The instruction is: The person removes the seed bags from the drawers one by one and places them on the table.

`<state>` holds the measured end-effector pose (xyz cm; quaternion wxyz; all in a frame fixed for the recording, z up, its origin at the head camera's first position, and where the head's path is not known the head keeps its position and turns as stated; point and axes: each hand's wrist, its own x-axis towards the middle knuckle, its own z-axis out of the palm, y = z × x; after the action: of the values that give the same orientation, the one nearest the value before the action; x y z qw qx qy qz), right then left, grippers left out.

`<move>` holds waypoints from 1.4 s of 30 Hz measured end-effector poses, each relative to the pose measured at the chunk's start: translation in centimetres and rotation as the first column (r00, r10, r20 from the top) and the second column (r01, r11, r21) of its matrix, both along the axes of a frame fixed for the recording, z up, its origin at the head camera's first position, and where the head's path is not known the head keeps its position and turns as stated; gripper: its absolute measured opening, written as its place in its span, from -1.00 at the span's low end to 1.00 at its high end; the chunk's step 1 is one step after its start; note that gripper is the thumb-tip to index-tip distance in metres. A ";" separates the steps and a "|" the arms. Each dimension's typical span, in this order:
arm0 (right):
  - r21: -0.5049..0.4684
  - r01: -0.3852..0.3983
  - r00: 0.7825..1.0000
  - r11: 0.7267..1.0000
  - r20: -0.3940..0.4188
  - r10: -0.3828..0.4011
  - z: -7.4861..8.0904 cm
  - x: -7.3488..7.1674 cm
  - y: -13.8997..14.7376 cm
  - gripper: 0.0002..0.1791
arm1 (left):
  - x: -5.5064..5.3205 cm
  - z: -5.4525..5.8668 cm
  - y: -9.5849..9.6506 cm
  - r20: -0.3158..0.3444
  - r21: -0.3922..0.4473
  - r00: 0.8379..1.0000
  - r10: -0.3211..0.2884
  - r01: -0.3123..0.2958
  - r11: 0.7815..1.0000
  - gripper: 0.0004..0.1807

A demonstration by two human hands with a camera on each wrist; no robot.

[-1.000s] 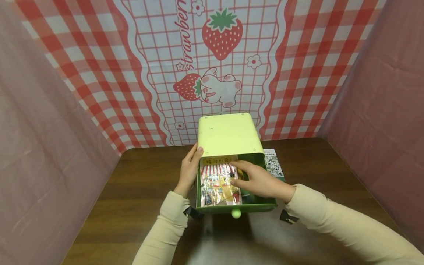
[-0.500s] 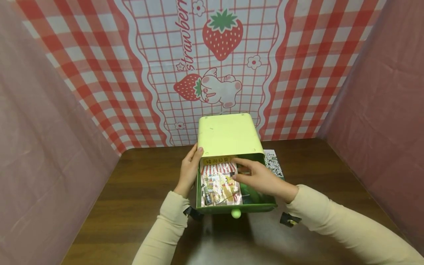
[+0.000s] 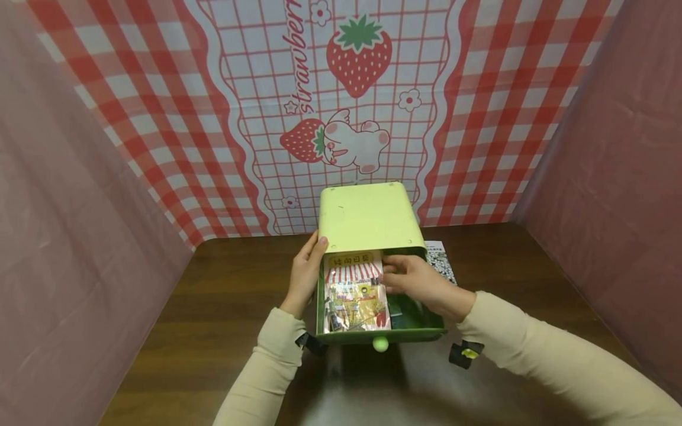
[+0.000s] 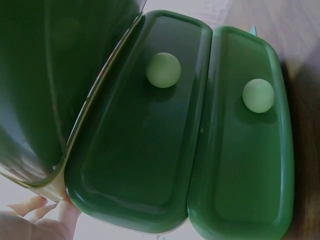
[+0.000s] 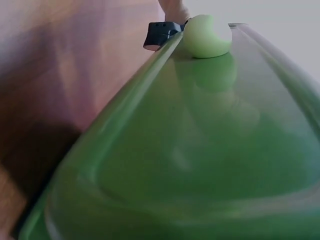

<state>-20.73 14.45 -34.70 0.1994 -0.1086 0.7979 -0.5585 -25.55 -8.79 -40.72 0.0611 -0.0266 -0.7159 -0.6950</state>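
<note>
A pale yellow-green drawer cabinet (image 3: pixel 370 216) stands on the table, its top green drawer (image 3: pixel 418 336) pulled out. Inside the drawer's left part lies a glossy printed packet (image 3: pixel 356 302) with a striped awning picture and a yellow title label. My left hand (image 3: pixel 305 273) rests along the cabinet's left side, thumb at the front top corner; its fingers also show at the cabinet's edge in the left wrist view. Over the drawer, my right hand (image 3: pixel 421 284) has slightly bent fingers at the packet's upper right edge. The right wrist view shows the drawer front (image 5: pixel 200 150), not that hand.
Two more green drawers, one (image 4: pixel 140 125) beside the other (image 4: pixel 245 150) in the left wrist view, are pushed in, each with a round knob. A printed sheet (image 3: pixel 440 260) lies right of the cabinet. A strawberry-patterned cloth (image 3: pixel 357 89) hangs behind the wooden table (image 3: pixel 234 296).
My right hand has shifted slightly right, from over the packet's top to its right edge. The packet's upper part and label now show more fully. The left hand stays in place.
</note>
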 end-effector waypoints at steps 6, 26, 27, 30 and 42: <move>-0.010 -0.030 0.994 0.999 0.101 0.031 -0.3 0.1 -0.1 -0.19 | 0.0 -0.1 0.0 -0.010 -0.010 1.000 -0.001 0.000 1.000 -0.29; 0.002 -0.087 0.993 0.996 0.077 0.087 -1.0 0.4 -0.4 -0.67 | 0.1 0.0 -0.1 -0.009 -0.027 1.000 -0.017 0.016 1.000 -0.29; -0.005 -0.089 0.993 0.996 0.075 0.089 -0.9 0.4 -0.3 -0.68 | 0.1 0.0 -0.1 -0.007 -0.028 1.000 -0.015 0.015 0.999 -0.29; -0.013 -0.095 0.993 0.995 0.068 0.096 -0.7 0.3 -0.1 -0.76 | 0.1 -0.1 -0.2 -0.005 -0.031 1.000 -0.010 0.010 0.999 -0.28; -0.076 -0.106 0.988 0.991 0.106 0.113 1.0 0.8 1.1 -0.63 | 0.0 -0.1 0.0 -0.025 0.002 1.000 -0.005 0.005 1.000 -0.32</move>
<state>-19.97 15.54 -33.74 0.2694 -0.1283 0.7583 -0.5795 -25.60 -8.84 -40.83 0.0682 -0.0368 -0.7141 -0.6957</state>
